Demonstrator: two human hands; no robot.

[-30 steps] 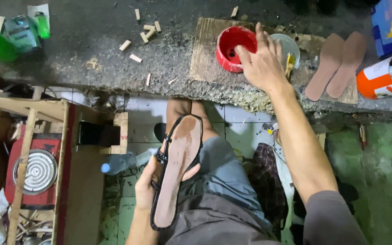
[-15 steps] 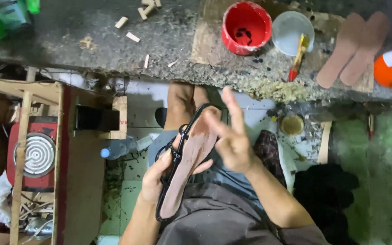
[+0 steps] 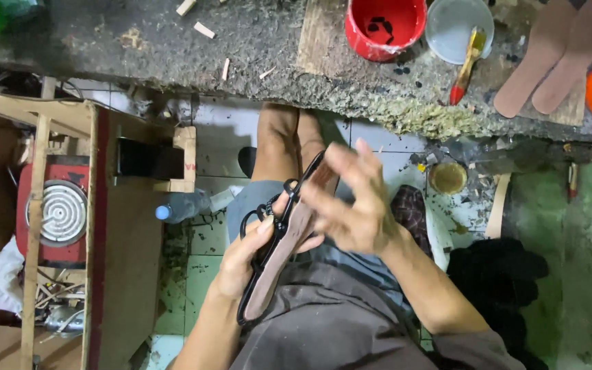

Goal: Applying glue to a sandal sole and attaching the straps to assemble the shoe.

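— What's the work at this moment?

— Fitting a sandal together, I'd say. The left hand (image 3: 241,264) is wrapped around a brown sole (image 3: 282,257) with black straps (image 3: 268,209) along its edge, held on its side over the lap, fingers curled under and the thumb on top.

— And the other hand?

— The right hand (image 3: 351,205) is just beyond the left, against the far end of the sole. Its fingers are loosely spread and blurred; the tips seem to meet the sole near the toe, but I cannot tell whether they pinch anything.

— What's past the hands?

— A rough bench (image 3: 138,41). Well beyond the right hand sit a red tub (image 3: 385,27), a pale cup (image 3: 447,27) with a brush (image 3: 467,62) across it, and two flat insoles (image 3: 549,62) further right.

— So what does the next move call for?

— My judgement: a steady left grip while the right fingers press or tuck the strap at the toe end, precisely.
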